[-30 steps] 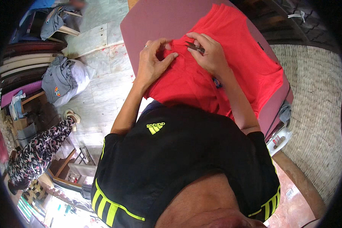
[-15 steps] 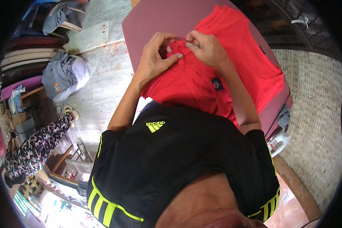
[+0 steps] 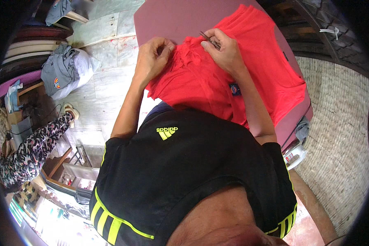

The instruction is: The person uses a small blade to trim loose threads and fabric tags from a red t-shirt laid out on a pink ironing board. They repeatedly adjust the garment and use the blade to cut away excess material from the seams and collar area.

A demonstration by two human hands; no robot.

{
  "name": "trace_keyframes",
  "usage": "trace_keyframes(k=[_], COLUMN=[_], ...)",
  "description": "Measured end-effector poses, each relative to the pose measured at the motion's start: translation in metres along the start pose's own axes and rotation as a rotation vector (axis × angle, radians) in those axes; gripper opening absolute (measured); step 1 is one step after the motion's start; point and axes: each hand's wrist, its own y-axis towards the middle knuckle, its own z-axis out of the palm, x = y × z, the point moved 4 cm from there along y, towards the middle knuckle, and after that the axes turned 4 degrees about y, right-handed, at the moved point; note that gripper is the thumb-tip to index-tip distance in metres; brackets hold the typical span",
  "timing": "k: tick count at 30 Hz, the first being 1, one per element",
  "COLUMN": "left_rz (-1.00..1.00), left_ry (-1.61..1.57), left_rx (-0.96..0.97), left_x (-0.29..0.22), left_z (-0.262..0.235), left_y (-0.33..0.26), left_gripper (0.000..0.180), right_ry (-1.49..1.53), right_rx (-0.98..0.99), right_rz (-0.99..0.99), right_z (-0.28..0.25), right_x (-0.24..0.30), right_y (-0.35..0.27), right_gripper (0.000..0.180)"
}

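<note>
Since the earlier frame, the 2 hands have moved apart, the left hand [image 3: 153, 59] shifting leftward. Its thumb and fingers pinch the edge of a red shirt [image 3: 205, 84]. The right hand [image 3: 225, 49] grips small dark snips [image 3: 211, 41]. The shirt lies between and below both hands, on a table [image 3: 172, 20].

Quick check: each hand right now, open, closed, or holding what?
Left hand: closed, seemingly pinching the edge of the red garment.
Right hand: closed, holding small dark snips.
</note>
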Motion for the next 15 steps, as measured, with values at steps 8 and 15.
trace_keyframes(k=[8, 15], left_rz=[0.279, 0.219], left_ry=[0.137, 0.044], left_rx=[-0.014, -0.033], left_x=[-0.037, -0.016], left_z=[0.014, 0.01], left_y=[0.001, 0.006], left_gripper=[0.022, 0.016], right_ry=[0.095, 0.121], right_rx=[0.053, 0.114], right_rz=[0.025, -0.027], right_z=[0.004, 0.004], right_x=[0.004, 0.004], right_y=[-0.004, -0.006], right_gripper=[0.025, 0.024])
